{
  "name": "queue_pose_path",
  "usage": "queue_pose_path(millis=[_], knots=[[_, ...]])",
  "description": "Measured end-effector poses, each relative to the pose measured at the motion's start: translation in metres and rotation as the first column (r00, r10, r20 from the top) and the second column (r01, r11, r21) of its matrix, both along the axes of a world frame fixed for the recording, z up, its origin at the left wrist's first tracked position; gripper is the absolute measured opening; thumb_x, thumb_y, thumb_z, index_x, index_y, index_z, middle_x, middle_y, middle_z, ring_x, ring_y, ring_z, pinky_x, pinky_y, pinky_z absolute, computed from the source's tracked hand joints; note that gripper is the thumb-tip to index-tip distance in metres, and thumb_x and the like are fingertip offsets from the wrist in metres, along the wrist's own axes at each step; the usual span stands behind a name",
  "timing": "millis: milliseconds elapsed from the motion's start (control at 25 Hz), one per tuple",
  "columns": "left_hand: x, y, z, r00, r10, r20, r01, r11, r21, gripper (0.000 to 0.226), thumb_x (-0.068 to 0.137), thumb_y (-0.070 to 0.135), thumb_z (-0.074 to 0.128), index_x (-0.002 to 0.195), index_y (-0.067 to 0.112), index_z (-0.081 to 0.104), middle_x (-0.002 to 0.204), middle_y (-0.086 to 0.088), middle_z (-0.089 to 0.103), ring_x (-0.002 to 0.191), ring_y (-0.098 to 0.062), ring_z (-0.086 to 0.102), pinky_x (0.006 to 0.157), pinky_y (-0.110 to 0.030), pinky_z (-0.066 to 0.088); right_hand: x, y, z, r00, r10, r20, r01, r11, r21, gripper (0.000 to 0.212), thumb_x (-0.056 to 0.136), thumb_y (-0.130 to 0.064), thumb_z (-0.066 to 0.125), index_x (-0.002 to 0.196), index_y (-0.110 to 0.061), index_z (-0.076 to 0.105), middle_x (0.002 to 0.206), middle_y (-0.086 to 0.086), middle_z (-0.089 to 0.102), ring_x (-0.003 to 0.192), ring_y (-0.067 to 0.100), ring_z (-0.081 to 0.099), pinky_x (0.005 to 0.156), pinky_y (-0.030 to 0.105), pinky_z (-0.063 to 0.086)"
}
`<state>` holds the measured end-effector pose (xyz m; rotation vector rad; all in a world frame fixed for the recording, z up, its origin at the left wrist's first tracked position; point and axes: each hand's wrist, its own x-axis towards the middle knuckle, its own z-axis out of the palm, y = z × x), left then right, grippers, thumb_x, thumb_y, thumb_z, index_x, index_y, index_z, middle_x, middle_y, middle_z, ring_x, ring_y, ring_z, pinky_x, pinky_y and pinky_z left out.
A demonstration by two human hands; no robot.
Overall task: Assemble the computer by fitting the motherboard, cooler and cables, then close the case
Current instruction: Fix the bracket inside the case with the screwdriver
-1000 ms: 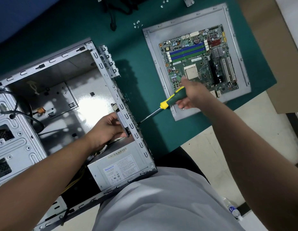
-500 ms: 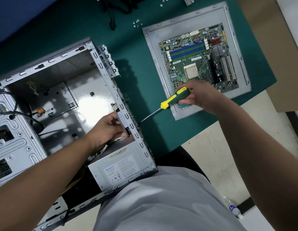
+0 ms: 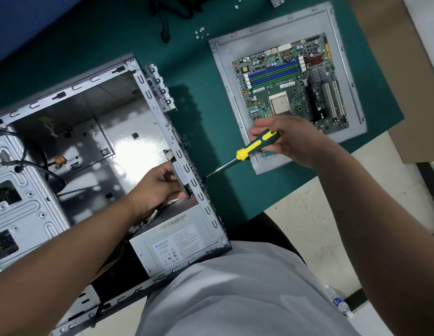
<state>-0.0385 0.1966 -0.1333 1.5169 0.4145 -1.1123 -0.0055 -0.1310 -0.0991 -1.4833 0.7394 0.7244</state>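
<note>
Right hand grips the screwdriver tip-on to the case rear wall, left hand pinches a bracket inside; slippage risks stripping the screw; motherboard lies near the tabletop's far right corner.

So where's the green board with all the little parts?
The green motherboard lies on a flat grey metal panel at upper right, outside the open case.
</note>
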Motion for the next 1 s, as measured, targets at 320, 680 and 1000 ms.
queue_pose_path(millis=[320, 680, 1000], knots=[[-0.001, 0.002, -0.004, 1.0, -0.012, 0.01, 0.012, 1.0, 0.009, 0.023, 0.093, -0.023, 0.052, 0.111, -0.01, 0.058, 0.063, 0.001, 0.073, 0.044, -0.001, 0.062, 0.041, -0.009, 0.043, 0.001, 0.013, -0.002, 0.993, 0.03, -0.11, -0.048, 0.986, -0.162, 0.025, 0.109, -0.022, 0.046, 0.11, -0.005, 0.064, 0.099, 0.021, 0.073, 0.069, 0.018, 0.076, 0.056, 0.023, 0.058], [-0.003, 0.007, -0.015, 0.999, -0.016, 0.046, 0.017, 1.0, -0.009, 0.025, 0.091, -0.023, 0.055, 0.112, -0.011, 0.061, 0.078, -0.001, 0.078, 0.069, -0.008, 0.073, 0.061, -0.016, 0.055, -0.003, 0.017, -0.006, 0.992, 0.052, -0.119, -0.077, 0.972, -0.22, 0.05, 0.104, -0.049, 0.052, 0.127, -0.005, 0.059, 0.093, 0.027, 0.073, 0.069, 0.021, 0.073, 0.07, 0.033, 0.063], [-0.003, 0.007, -0.016, 0.999, -0.002, 0.04, 0.003, 1.0, -0.026, 0.027, 0.091, -0.024, 0.055, 0.109, -0.005, 0.062, 0.079, -0.002, 0.078, 0.07, -0.009, 0.074, 0.061, -0.016, 0.056, -0.005, 0.002, 0.001, 0.991, -0.101, -0.086, 0.105, 0.994, 0.034, 0.026, 0.105, -0.013, 0.047, 0.121, -0.005, 0.067, 0.118, 0.025, 0.067, 0.098, 0.035, 0.075, 0.078, 0.034, 0.063]])
